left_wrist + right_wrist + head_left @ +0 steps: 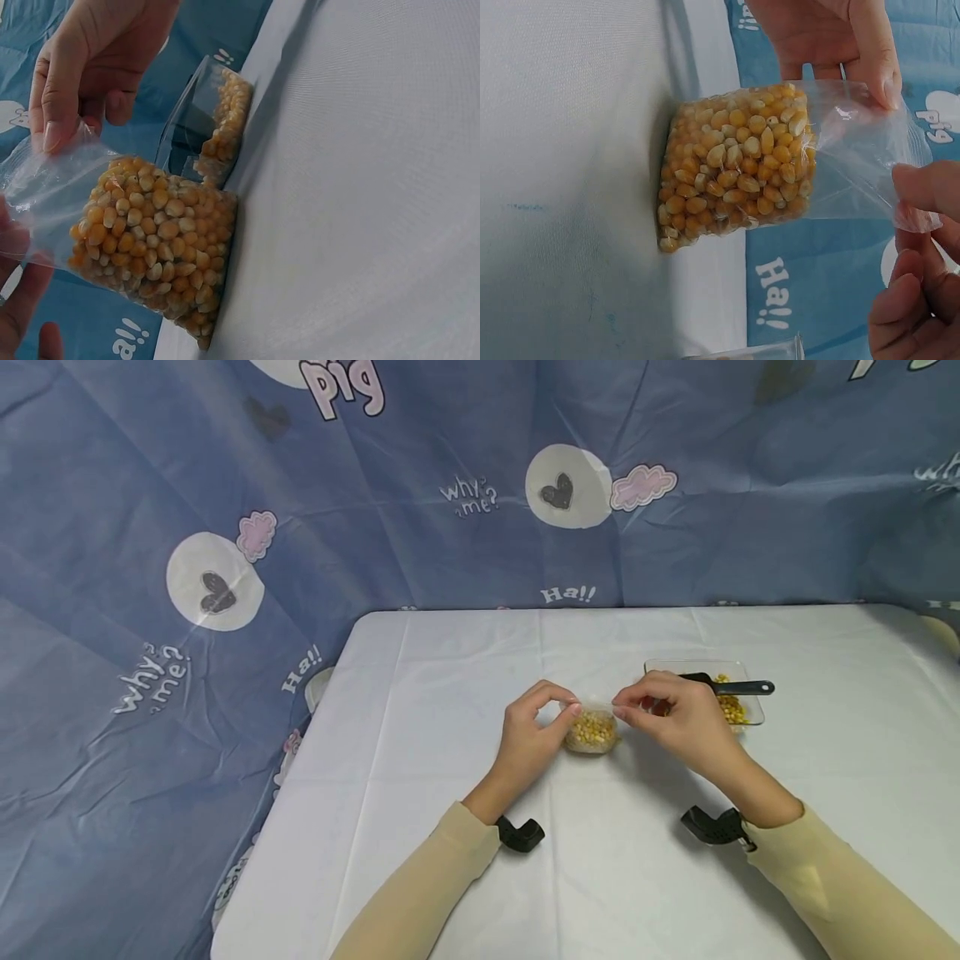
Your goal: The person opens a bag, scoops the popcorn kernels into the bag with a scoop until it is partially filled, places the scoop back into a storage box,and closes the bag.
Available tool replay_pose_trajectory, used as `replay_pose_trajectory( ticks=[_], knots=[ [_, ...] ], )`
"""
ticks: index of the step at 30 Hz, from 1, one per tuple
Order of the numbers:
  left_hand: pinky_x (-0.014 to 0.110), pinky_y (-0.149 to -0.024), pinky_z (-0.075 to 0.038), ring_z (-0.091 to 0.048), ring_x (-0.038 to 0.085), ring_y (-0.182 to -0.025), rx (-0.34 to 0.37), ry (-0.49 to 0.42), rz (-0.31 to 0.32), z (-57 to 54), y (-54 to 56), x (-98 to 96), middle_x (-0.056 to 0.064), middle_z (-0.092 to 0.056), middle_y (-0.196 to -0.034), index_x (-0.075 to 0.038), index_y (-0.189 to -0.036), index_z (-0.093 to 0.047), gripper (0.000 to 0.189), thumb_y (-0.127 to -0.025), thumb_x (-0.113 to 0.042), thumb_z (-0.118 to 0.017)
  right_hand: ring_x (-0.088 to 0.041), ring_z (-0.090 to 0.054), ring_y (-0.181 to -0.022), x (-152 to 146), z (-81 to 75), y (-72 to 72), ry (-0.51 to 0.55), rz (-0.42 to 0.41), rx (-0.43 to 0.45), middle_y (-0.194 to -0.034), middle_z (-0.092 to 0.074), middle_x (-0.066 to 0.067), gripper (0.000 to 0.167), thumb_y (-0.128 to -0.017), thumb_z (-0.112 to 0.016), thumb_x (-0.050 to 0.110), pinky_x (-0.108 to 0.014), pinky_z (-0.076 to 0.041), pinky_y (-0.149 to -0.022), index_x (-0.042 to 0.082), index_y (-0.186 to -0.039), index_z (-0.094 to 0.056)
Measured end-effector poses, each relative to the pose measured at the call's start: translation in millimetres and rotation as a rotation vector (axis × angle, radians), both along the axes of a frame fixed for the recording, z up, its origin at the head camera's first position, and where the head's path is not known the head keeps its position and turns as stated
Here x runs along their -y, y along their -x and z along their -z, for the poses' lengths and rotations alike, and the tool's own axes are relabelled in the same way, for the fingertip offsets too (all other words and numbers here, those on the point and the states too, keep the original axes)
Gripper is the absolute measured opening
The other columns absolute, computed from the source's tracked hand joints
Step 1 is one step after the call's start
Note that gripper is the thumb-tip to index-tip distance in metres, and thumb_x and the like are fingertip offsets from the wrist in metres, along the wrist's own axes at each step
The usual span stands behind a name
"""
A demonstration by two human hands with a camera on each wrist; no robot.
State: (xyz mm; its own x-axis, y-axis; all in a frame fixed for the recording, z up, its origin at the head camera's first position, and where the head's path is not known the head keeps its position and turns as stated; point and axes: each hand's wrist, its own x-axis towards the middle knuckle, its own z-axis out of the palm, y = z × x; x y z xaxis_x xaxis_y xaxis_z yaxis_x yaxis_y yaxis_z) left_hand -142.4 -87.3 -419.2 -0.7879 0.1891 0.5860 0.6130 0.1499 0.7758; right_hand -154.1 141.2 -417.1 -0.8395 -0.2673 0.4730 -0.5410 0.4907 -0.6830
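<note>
A clear plastic bag point(592, 733) of yellow corn kernels stands upright on the white table, bulging at the bottom with its upper part loose. My left hand point(527, 733) pinches the left side of its top edge between thumb and index finger. On the opposite side my right hand point(686, 714) pinches the other top corner. In the right wrist view the bag point(735, 161) is filled to about half, and the thumb of my right hand point(922, 255) presses on the film. The left wrist view shows the kernels point(157, 232) packed against the bag's wall.
Behind my right hand stands a clear rectangular container point(757, 722) with more corn kernels point(731, 708). A black-handled utensil point(750, 687) lies across it, its far end hidden by the hand. A blue printed cloth point(480, 552) hangs beyond the table's back edge.
</note>
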Motion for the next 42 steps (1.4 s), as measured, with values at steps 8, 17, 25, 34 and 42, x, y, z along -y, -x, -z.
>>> replay_pose_trajectory(
  ticks=[8, 17, 25, 34, 42],
  knots=[
    [0.031, -0.087, -0.051, -0.066, 0.022, -0.091, -0.004, 0.024, 0.014, 0.7, -0.4, -0.3, 0.012, -0.069, -0.092, 0.002, -0.091, -0.071, 0.006, -0.087, 0.005, -0.074, -0.007, -0.057, -0.074, 1.8, 1.8, -1.4, -0.027, -0.024, 0.000, -0.081, -0.064, 0.014, 0.016, -0.084, -0.083, 0.009, -0.019, -0.045, -0.059, 0.023, -0.089, -0.076],
    [0.040, -0.085, -0.052, -0.065, 0.025, -0.091, 0.003, 0.023, 0.074, -2.2, -3.1, -1.3, 0.014, -0.069, -0.091, 0.004, -0.089, -0.071, 0.006, -0.086, 0.007, -0.074, -0.008, -0.054, -0.072, 3.5, 3.9, -3.9, -0.018, -0.044, -0.008, -0.082, -0.063, 0.015, 0.017, -0.084, -0.084, 0.011, -0.020, -0.043, -0.058, 0.025, -0.088, -0.076],
    [0.036, -0.085, -0.053, -0.065, 0.022, -0.091, -0.049, 0.069, 0.117, 6.0, 0.3, -3.3, 0.011, -0.071, -0.089, 0.004, -0.087, -0.072, 0.004, -0.087, 0.002, -0.076, -0.016, -0.052, -0.068, 9.0, 4.2, -6.4, -0.055, -0.097, -0.082, -0.082, -0.062, 0.018, 0.016, -0.083, -0.085, 0.012, -0.020, -0.038, -0.058, 0.025, -0.084, -0.076],
    [0.027, -0.089, -0.048, -0.063, 0.009, -0.094, -0.171, 0.150, 0.102, 29.0, 12.1, -3.4, -0.002, -0.071, -0.093, -0.008, -0.090, -0.075, 0.003, -0.091, -0.011, -0.076, -0.011, -0.050, -0.073, 11.7, 2.1, -9.8, -0.072, -0.137, -0.131, -0.084, -0.062, 0.019, 0.022, -0.082, -0.084, 0.005, -0.020, -0.035, -0.060, 0.024, -0.086, -0.076],
    [0.031, -0.089, -0.044, -0.062, 0.005, -0.091, -0.290, 0.251, 0.042, 22.6, 18.9, 2.0, -0.007, -0.069, -0.087, -0.014, -0.084, -0.072, 0.011, -0.089, -0.018, -0.080, -0.006, -0.053, -0.075, 8.3, -9.1, -12.2, -0.168, -0.063, -0.187, -0.081, -0.061, 0.020, 0.022, -0.079, -0.086, 0.006, -0.022, -0.038, -0.063, 0.024, -0.082, -0.075]
  ],
)
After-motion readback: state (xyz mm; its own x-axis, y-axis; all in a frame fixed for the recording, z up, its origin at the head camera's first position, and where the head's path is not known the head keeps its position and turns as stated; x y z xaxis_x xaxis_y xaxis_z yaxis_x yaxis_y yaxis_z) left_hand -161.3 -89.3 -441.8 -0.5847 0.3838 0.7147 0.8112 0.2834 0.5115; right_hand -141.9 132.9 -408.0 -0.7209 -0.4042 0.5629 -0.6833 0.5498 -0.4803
